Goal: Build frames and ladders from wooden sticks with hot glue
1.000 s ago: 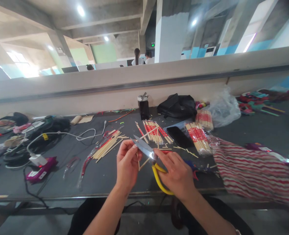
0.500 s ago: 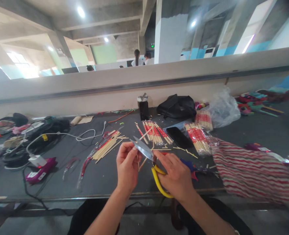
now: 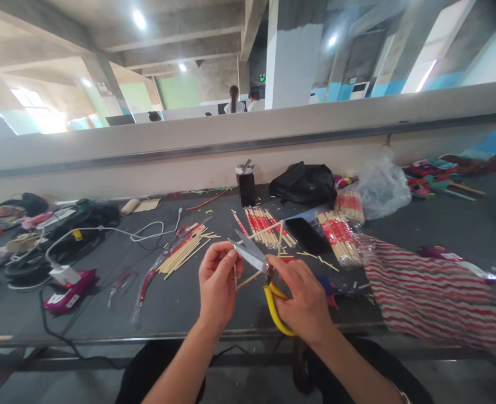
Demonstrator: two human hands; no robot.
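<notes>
My left hand (image 3: pixel 219 278) is closed in a pinch on a frame of thin wooden sticks (image 3: pixel 280 238). Its bars reach away from the fingers toward the right and behind the scissors. Yellow-handled scissors (image 3: pixel 278 314) are gripped in my right hand (image 3: pixel 301 297), their metal blades pointing left and spread a little apart. The blade tips lie right beside my left fingertips; whether they touch a stick there is too small to tell. Loose wooden sticks (image 3: pixel 184 252) are heaped to the left. Chopsticks in red-printed wrappers (image 3: pixel 265 224) lie beyond the hands.
A black phone (image 3: pixel 308 235) and more packed chopsticks (image 3: pixel 339 238) lie to the right, near a striped cloth (image 3: pixel 433 292). At the back stand a jar (image 3: pixel 246 188) and a black bag (image 3: pixel 302 182). On the left is a purple power strip (image 3: pixel 71 294) with a white cable.
The scissor blades have spread further apart. The stick frame has turned, its far corner shifting up and to the right. Both hands have stayed nearly in place.
</notes>
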